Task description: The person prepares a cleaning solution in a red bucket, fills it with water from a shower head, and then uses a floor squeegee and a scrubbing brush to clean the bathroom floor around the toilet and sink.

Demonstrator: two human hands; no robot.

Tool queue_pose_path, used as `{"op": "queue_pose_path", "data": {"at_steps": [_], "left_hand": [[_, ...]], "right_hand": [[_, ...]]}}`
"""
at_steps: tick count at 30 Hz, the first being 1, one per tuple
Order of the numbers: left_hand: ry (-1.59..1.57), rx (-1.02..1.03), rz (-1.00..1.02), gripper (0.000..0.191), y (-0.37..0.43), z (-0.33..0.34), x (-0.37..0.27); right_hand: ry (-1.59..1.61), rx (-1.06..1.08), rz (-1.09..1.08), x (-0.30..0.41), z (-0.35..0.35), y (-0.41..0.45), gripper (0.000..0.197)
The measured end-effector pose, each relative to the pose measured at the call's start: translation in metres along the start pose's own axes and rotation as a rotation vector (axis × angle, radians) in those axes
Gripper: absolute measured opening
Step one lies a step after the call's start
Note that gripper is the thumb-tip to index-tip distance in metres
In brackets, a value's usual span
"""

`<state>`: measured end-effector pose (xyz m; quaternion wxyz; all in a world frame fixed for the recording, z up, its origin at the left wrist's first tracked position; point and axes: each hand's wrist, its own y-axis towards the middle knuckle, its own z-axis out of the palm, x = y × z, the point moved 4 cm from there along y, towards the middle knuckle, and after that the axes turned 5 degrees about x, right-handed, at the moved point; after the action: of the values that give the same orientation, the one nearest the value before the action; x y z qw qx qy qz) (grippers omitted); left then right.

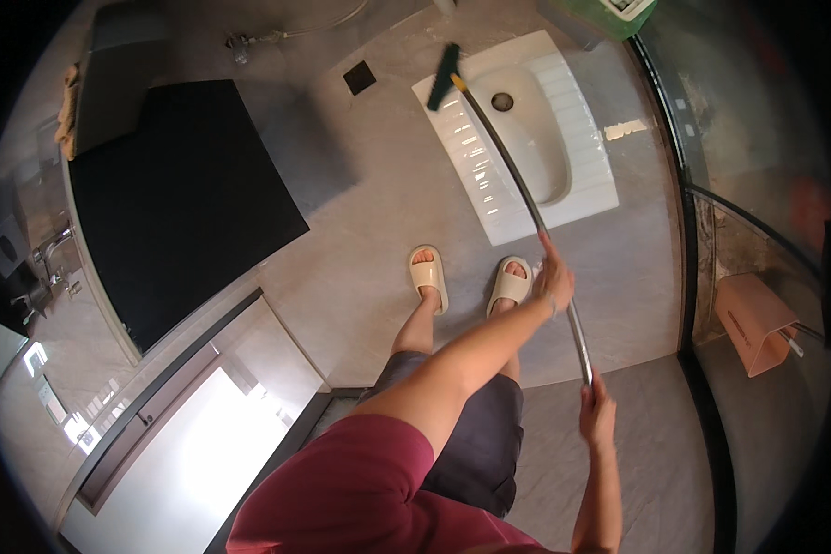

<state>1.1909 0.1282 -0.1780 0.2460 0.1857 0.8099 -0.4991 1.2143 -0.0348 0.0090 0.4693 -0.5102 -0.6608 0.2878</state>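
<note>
A long-handled floor brush slants across the view, its metal pole [504,154] running up and left from my hands. My left hand [555,280] grips the pole partway along it. Lower down, my right hand [597,408] is closed around the pole's near end. A yellow joint [459,82] links the pole to the dark green brush head [444,77], which is slightly blurred. That head is over the left rim of a white ceramic squat toilet [585,156]; whether it touches the rim, I cannot tell. A round dark drain hole [502,102] shows in the bowl.
My feet wear cream slides [427,277] on the grey floor just before the toilet. A square floor drain [359,77] lies to its left. A black countertop [187,208] juts in at left. Black-framed glass [687,256] bounds the right side, with a pink bin [751,322] beyond.
</note>
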Motion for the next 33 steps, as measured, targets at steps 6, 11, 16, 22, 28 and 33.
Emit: {"op": "queue_pose_path", "data": {"at_steps": [6, 11, 16, 22, 28, 33], "left_hand": [[-0.243, 0.023, 0.01, 0.077, -0.05, -0.073, -0.03], [0.127, -0.177, -0.007, 0.075, 0.097, -0.168, 0.013], [0.09, 0.051, -0.089, 0.081, 0.079, -0.111, 0.022], [0.103, 0.081, 0.136, 0.085, -0.041, -0.042, 0.026], [0.037, 0.299, 0.45, 0.082, -0.159, -0.07, -0.035], [0.0, 0.667, 0.498, 0.081, -0.219, -0.065, -0.063]], "right_hand": [[0.069, 0.0, 0.055, 0.05, 0.0, -0.049, 0.042], [0.123, -0.079, -0.212, 0.137, 0.013, 0.068, 0.034], [0.259, -0.067, -0.097, 0.067, 0.054, 0.061, 0.034], [0.284, -0.033, 0.055, 0.025, 0.07, -0.061, 0.033], [1.277, 0.203, 0.396, 0.038, 0.114, -0.2, 0.035], [1.607, 0.199, 0.239, 0.087, 0.116, -0.271, 0.017]]}}
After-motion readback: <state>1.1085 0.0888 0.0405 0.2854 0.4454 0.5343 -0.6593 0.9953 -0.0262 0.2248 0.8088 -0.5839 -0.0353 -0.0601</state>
